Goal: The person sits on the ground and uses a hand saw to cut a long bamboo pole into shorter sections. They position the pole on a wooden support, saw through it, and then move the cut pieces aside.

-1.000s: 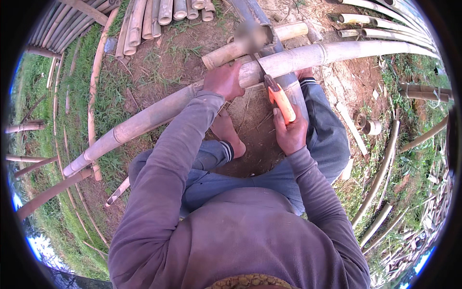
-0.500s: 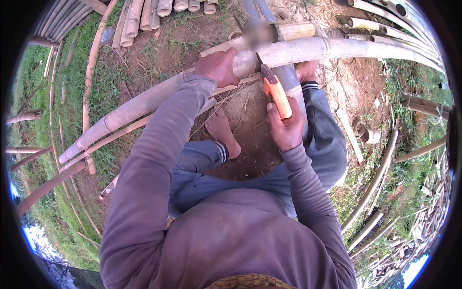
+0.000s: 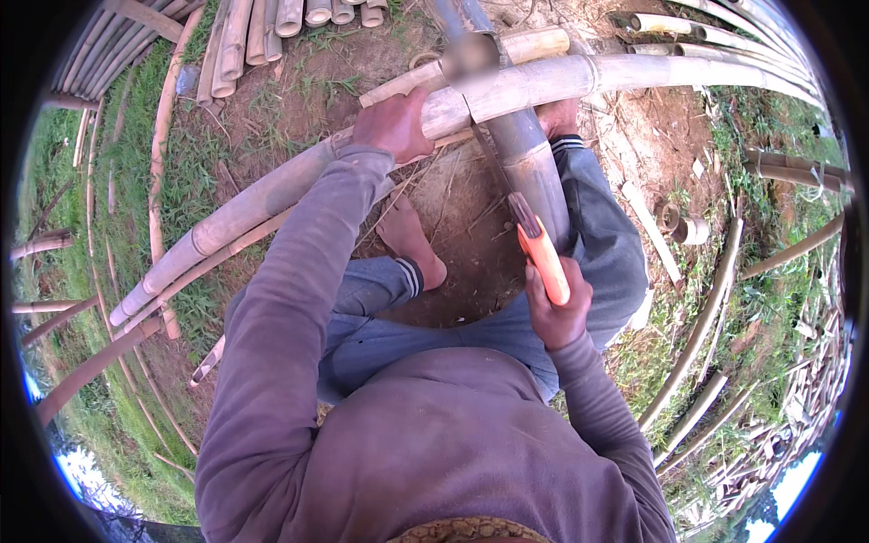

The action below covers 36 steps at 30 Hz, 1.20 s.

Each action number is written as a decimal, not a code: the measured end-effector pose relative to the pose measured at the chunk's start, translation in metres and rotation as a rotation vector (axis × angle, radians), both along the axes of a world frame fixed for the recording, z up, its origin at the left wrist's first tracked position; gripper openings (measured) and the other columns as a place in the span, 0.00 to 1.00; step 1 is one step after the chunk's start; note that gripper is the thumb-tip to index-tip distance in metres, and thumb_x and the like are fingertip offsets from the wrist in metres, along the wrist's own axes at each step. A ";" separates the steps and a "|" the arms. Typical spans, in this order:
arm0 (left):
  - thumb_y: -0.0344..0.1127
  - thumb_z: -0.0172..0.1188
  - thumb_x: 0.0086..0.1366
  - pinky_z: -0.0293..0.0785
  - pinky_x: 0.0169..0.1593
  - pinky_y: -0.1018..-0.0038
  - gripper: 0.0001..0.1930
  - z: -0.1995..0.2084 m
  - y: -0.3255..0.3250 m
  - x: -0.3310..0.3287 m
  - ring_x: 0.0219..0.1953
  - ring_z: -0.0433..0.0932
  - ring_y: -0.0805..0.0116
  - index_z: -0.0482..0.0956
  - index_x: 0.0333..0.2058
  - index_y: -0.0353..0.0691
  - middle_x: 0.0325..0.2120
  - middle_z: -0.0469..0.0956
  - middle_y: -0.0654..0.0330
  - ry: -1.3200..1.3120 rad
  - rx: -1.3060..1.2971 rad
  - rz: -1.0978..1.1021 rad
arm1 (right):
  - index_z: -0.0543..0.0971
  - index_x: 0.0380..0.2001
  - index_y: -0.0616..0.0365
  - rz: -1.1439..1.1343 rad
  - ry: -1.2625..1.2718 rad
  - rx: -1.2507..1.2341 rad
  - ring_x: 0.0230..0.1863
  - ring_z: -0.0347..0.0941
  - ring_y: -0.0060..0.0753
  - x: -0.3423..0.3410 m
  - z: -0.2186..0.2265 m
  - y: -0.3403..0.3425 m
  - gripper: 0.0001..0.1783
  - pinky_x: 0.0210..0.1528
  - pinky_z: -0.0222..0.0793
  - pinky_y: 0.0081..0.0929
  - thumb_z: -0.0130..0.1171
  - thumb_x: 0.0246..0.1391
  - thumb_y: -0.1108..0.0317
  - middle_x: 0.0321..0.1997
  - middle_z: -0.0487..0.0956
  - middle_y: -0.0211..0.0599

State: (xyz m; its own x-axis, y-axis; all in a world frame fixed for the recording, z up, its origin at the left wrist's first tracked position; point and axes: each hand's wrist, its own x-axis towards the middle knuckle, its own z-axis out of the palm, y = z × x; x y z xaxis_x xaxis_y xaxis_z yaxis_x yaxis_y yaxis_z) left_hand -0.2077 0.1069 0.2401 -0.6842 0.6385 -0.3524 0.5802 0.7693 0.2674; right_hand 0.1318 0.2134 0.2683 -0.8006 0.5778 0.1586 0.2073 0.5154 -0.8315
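Observation:
A long, thick bamboo pole [image 3: 543, 86] slants across in front of me, resting over a greyish bamboo support [image 3: 528, 163]. My left hand [image 3: 395, 127] is wrapped round the pole, left of the support. In my right hand [image 3: 559, 308] is the orange handle of a handsaw [image 3: 545, 262]. The saw's dark blade runs up and away from the handle to the pole's near side, just right of my left hand. Its far end meets the pole by a blurred patch, so the cut itself cannot be made out. Both of my hands are closed.
A shorter bamboo piece [image 3: 534, 43] lies behind the pole. Stacked bamboo poles [image 3: 249, 41] lie at the far left, more [image 3: 715, 54] at the far right. Cut bamboo rings [image 3: 692, 231] and loose sticks lie on the right. My bare foot [image 3: 412, 240] is below the pole.
My right hand has drawn the saw back toward my body, so more of its blade shows. My left hand stays on the pole; the whole view has shifted slightly.

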 end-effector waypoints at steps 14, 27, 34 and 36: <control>0.48 0.78 0.51 0.78 0.61 0.53 0.47 0.005 -0.003 0.004 0.57 0.84 0.46 0.70 0.69 0.44 0.53 0.85 0.46 0.011 -0.013 0.017 | 0.82 0.45 0.65 -0.037 0.000 -0.036 0.28 0.85 0.44 0.077 0.007 -0.019 0.14 0.33 0.78 0.37 0.73 0.60 0.69 0.30 0.84 0.49; 0.50 0.81 0.47 0.83 0.51 0.50 0.43 0.055 -0.046 -0.010 0.47 0.87 0.43 0.76 0.61 0.42 0.42 0.88 0.47 0.087 0.229 0.010 | 0.79 0.45 0.65 0.190 -0.040 0.160 0.29 0.85 0.54 0.070 -0.036 0.003 0.19 0.34 0.81 0.44 0.75 0.55 0.69 0.34 0.85 0.50; 0.42 0.79 0.44 0.81 0.43 0.48 0.32 0.057 -0.054 0.061 0.42 0.88 0.43 0.77 0.49 0.41 0.38 0.85 0.49 0.105 0.266 -0.051 | 0.76 0.52 0.63 0.481 -0.377 0.651 0.57 0.79 0.60 0.007 -0.069 -0.013 0.29 0.60 0.76 0.50 0.77 0.52 0.62 0.54 0.80 0.57; 0.40 0.78 0.44 0.80 0.42 0.49 0.35 0.053 -0.058 0.074 0.40 0.88 0.45 0.75 0.52 0.40 0.36 0.85 0.50 0.156 0.282 -0.064 | 0.73 0.59 0.63 0.539 -0.315 0.335 0.62 0.75 0.57 0.001 -0.060 -0.003 0.35 0.65 0.71 0.50 0.77 0.55 0.56 0.57 0.77 0.54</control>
